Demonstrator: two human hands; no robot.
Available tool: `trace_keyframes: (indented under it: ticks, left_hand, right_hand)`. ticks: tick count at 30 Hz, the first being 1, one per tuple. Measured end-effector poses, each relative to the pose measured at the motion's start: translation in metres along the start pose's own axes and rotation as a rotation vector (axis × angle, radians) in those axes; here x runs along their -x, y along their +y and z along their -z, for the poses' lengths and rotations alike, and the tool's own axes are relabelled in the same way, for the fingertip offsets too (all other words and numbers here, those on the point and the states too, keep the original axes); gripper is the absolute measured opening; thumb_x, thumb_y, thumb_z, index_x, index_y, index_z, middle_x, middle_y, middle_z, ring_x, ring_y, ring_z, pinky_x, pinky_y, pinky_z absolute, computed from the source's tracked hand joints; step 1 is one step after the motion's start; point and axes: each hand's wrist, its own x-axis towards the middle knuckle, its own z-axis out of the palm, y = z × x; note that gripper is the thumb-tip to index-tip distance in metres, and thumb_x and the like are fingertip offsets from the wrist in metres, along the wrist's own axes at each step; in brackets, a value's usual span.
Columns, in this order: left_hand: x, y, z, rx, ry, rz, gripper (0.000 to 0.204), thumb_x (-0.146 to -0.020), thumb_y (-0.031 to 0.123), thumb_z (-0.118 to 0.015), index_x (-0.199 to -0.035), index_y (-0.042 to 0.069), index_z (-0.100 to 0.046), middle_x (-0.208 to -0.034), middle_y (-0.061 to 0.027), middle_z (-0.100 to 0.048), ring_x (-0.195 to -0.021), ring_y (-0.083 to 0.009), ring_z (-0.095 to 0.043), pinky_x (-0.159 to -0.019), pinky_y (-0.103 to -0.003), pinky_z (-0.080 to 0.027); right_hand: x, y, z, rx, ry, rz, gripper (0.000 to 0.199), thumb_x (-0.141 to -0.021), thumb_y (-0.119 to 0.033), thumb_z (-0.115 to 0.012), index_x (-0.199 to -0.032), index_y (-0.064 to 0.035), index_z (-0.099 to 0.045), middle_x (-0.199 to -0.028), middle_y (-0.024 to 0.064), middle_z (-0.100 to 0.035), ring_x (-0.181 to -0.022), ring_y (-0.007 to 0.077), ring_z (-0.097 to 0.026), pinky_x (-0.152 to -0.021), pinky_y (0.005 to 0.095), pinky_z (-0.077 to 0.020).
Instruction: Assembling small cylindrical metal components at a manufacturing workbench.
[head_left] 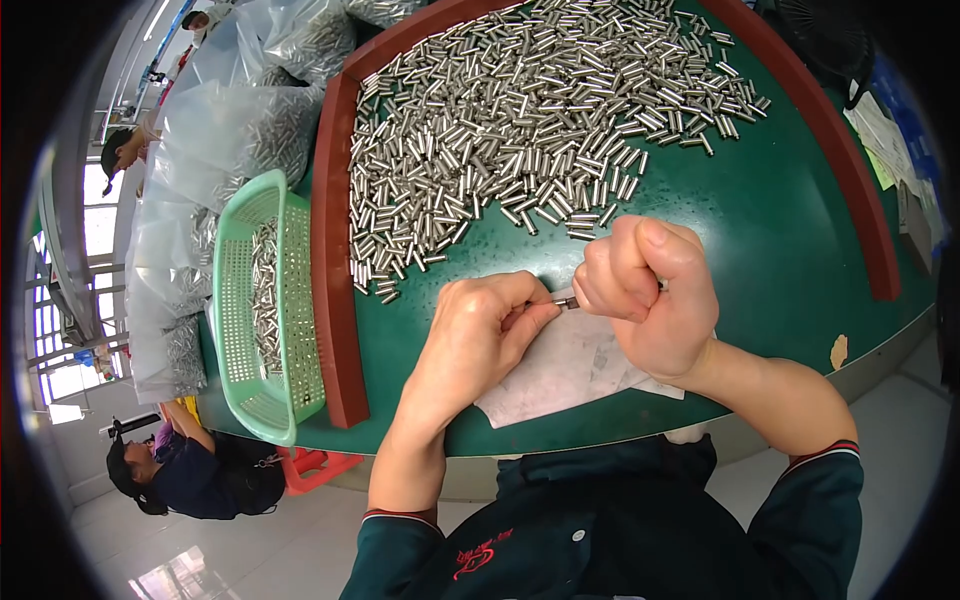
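My left hand (478, 335) is closed in a pinch, thumb and forefinger pressed together around a small metal cylinder (569, 303). Only a short dark and shiny piece of it shows between my two hands. Just to the right, my right hand (655, 295) is curled into a fist whose fingers meet that piece; what lies inside the fist is hidden. Under both hands a pale, stained sheet (560, 375) lies on the green tabletop (770, 230). Beyond the hands spreads a big heap of short shiny metal cylinders (520, 120).
Red-brown rails (335, 260) border the work surface. Left of them stands a light green basket (240, 330) with more cylinders. Clear plastic bags (230, 140) of metal parts line the far left. A black fan (825, 35) and papers (880, 140) are at right. Other people sit at left.
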Motion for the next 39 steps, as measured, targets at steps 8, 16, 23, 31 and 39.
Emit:
trace_keyframes:
  ticks: [8,16,23,31,39]
  left_hand:
    - [-0.0039,0.0042,-0.0004,-0.003,0.017,-0.014,0.009,-0.067,0.003,-0.063,-0.067,-0.001,-0.056,-0.053,-0.0118,-0.05,-0.042,-0.0241,-0.046,-0.044,-0.032,-0.037]
    - [0.0018,-0.0004,-0.0021,0.023,0.028,0.021,0.009,-0.07,0.003,-0.066,-0.069,-0.002,-0.058,-0.05,-0.0032,-0.049,-0.043,-0.0069,-0.037,-0.041,-0.022,-0.032]
    - [0.0007,-0.0022,-0.0024,0.016,0.005,0.03,0.008,-0.07,0.003,-0.065,-0.07,-0.002,-0.059,-0.05,-0.0033,-0.049,-0.043,-0.0067,-0.038,-0.041,-0.022,-0.032]
    - [0.0011,-0.0015,-0.0018,0.02,0.011,0.025,0.009,-0.069,0.002,-0.065,-0.068,-0.002,-0.058,-0.05,-0.0038,-0.049,-0.043,-0.0076,-0.038,-0.041,-0.022,-0.032]
    - [-0.0039,0.0065,0.0,0.007,0.02,0.025,0.011,-0.066,0.002,-0.063,-0.064,-0.002,-0.053,-0.051,-0.0126,-0.048,-0.043,-0.0267,-0.046,-0.043,-0.033,-0.036]
  right_hand:
    - [-0.0001,0.0044,-0.0042,0.071,0.011,0.017,0.038,-0.088,-0.024,-0.031,-0.052,-0.0109,-0.026,-0.043,-0.0032,-0.023,-0.041,0.0075,-0.017,-0.041,0.0243,-0.0168]
    - [0.0013,0.0024,-0.005,0.061,0.023,0.016,0.039,-0.088,-0.025,-0.031,-0.052,-0.011,-0.026,-0.043,-0.0032,-0.023,-0.04,0.0073,-0.016,-0.04,0.0244,-0.0163]
    - [-0.0009,0.0006,-0.0014,0.013,0.02,-0.003,0.038,-0.088,-0.025,-0.03,-0.052,-0.0114,-0.026,-0.042,-0.0027,-0.023,-0.04,0.0079,-0.015,-0.04,0.0244,-0.0162]
    - [0.0008,0.004,-0.0018,0.026,-0.011,0.021,0.039,-0.088,-0.026,-0.031,-0.052,-0.0112,-0.027,-0.042,-0.0029,-0.023,-0.04,0.008,-0.015,-0.041,0.0244,-0.0171]
    - [0.0046,0.0073,-0.0073,0.114,-0.031,0.103,0.035,-0.086,-0.015,-0.035,-0.053,-0.0042,-0.029,-0.049,-0.0009,-0.028,-0.046,0.0074,-0.024,-0.042,0.024,-0.0208]
